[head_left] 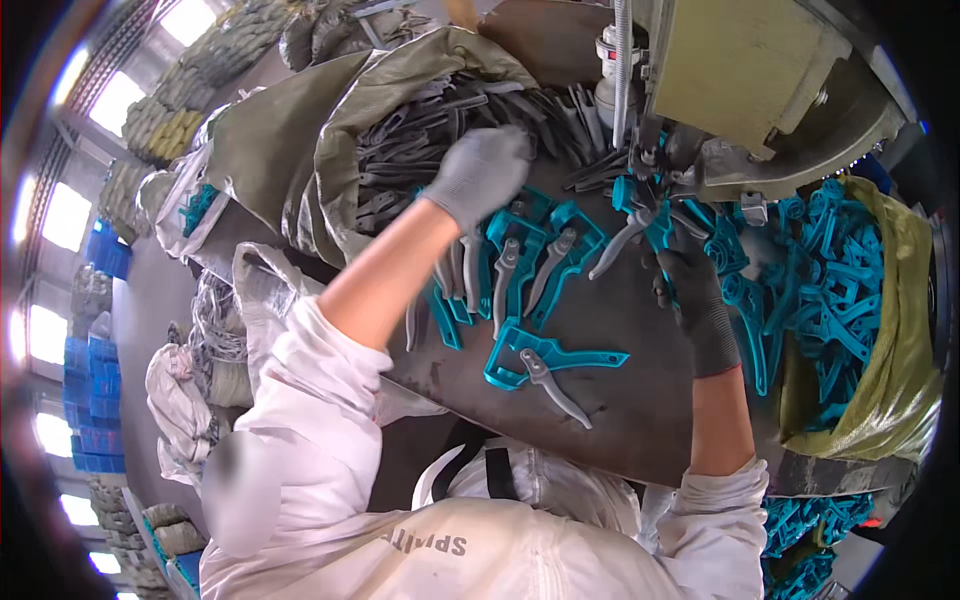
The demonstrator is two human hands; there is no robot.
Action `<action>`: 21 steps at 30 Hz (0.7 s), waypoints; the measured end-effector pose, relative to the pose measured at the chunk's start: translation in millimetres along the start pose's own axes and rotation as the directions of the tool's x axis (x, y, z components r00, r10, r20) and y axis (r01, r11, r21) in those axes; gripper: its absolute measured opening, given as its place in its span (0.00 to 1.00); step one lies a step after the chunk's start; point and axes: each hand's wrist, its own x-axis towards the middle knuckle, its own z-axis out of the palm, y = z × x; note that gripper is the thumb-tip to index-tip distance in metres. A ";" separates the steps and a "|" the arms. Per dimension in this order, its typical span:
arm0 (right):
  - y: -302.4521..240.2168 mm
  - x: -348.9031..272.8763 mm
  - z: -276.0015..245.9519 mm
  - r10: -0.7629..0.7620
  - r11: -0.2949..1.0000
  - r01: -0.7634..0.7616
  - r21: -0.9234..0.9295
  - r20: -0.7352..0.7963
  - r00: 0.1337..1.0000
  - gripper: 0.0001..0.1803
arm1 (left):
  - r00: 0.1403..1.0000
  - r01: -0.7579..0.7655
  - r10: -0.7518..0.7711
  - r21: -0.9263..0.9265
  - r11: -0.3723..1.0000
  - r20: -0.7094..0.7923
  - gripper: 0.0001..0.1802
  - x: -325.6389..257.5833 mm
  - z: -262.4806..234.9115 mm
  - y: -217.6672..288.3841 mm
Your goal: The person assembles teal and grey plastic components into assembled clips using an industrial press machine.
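Observation:
My right hand (692,300), in a dark glove, is closed on a teal plastic tool body (658,228) with a grey lever fitted to it, held under the machine's head. My left hand (482,178), in a light grey glove, is at the near edge of a heap of grey levers (415,135); its fingertips are hidden. Just below it lie several teal bodies with grey levers (540,255) in a row. Another such teal body with its lever (540,365) lies apart, closer to me on the dark table (640,400).
A pale machine (745,75) stands over the far right of the table. At the right edge, an olive woven sack (885,380) holds many loose teal bodies. Another sack (335,150) surrounds the grey levers. Stacked sacks and blue crates (92,390) line the left.

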 end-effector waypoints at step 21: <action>-4.0 -16.3 7.2 0.048 0.998 -0.046 -0.044 0.039 0.998 0.25 | 0.960 0.271 -0.244 -0.237 0.933 0.136 0.23 -36.7 -41.3 -41.2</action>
